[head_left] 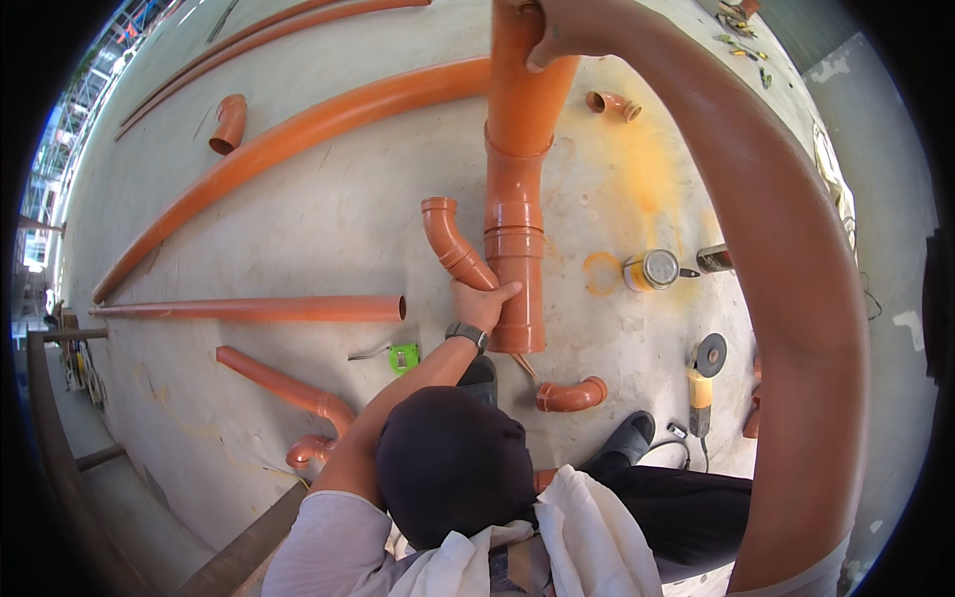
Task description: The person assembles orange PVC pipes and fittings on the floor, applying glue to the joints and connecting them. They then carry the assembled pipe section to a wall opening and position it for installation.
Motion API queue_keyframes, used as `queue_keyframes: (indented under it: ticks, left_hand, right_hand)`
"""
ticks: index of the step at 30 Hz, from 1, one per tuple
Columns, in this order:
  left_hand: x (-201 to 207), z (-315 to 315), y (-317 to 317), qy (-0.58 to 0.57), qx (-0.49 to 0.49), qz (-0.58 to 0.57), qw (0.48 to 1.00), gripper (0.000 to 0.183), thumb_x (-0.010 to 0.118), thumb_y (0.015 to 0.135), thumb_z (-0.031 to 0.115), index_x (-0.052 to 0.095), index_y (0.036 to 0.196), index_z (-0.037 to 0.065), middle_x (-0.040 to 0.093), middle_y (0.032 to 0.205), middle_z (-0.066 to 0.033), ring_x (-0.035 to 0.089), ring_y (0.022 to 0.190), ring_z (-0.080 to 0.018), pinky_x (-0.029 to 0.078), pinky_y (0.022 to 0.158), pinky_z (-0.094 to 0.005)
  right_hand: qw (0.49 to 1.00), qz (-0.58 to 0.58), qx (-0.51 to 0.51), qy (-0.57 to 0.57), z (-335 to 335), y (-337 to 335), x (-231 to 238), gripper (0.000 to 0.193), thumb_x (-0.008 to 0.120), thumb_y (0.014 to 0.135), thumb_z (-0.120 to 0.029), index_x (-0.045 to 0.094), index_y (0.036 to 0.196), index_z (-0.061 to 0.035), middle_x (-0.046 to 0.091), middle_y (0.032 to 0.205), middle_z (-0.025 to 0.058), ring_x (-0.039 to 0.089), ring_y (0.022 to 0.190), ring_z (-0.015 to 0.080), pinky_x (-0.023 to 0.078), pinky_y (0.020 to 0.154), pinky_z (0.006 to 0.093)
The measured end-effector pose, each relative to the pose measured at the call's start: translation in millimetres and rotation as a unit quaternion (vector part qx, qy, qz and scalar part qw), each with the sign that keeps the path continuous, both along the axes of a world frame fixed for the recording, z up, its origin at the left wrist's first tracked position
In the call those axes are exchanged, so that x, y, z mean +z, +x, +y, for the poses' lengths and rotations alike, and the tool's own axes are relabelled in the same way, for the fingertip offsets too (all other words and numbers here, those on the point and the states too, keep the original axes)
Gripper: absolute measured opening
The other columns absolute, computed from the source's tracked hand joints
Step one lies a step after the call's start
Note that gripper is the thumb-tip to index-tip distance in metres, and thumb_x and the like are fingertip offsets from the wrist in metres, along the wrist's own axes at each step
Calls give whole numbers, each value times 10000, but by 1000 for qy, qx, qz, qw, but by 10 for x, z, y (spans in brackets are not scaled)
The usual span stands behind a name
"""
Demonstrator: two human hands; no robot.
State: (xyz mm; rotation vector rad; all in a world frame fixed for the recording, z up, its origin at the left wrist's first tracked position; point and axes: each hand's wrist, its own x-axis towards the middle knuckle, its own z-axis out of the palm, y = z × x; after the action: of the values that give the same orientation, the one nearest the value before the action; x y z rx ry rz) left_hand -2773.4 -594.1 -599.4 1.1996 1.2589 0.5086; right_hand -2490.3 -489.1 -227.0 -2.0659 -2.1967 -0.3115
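Observation:
An orange plastic pipe [532,99] comes down from the top edge into a branch fitting [517,289] in the middle. A curved bend [453,239] sits on the fitting's left arm. My left hand [479,305], with a watch on the wrist, is closed round the fitting where the branch joins it, its thumb across the front. At the top, my right hand [567,30] grips the pipe, thumb on its side; some fingers are out of sight behind it. Below the fitting lie a loose elbow [570,395] and a thin stick-like thing [524,369].
Around lie long orange pipes [259,309], a jointed pipe [269,378], loose elbows [229,123], a green tape measure [405,357], a round can [652,271] with a brush [688,273], and an angle grinder [702,393] with its cord. Hand tools [744,50] are scattered at the far right.

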Motion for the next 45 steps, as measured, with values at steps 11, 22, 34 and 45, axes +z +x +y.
queue_keyframes:
  ticks: [11,22,34,45]
  left_hand:
    - [-29,71,16,37,-40,38,998,769,983,674,239,480,1167,-69,666,1090,-180,695,960,-253,612,805,-387]
    - [98,61,41,-13,-38,88,995,999,976,650,349,382,1294,-134,620,1215,-270,670,1091,-355,573,932,-406]
    - [252,31,76,11,-54,134,989,1070,964,661,387,331,1340,-146,584,1280,-299,635,1170,-385,543,993,-423]
    - [296,81,75,-9,-69,132,989,1090,962,661,398,324,1356,-149,582,1280,-305,642,1156,-382,555,975,-420]
  right_hand:
    - [1000,20,15,-1,34,-57,74,743,965,532,-244,594,1127,3,644,1116,181,610,1097,371,521,919,434]
    - [996,83,23,-25,221,-127,12,548,972,515,-220,648,923,-50,677,979,162,655,953,358,546,818,432]
    - [996,57,39,60,39,37,-36,654,970,541,-227,539,989,-25,619,1015,181,604,1017,382,520,872,441]
    - [998,61,26,13,112,-24,13,607,972,533,-235,545,921,-46,622,1002,178,605,1032,380,525,871,437]
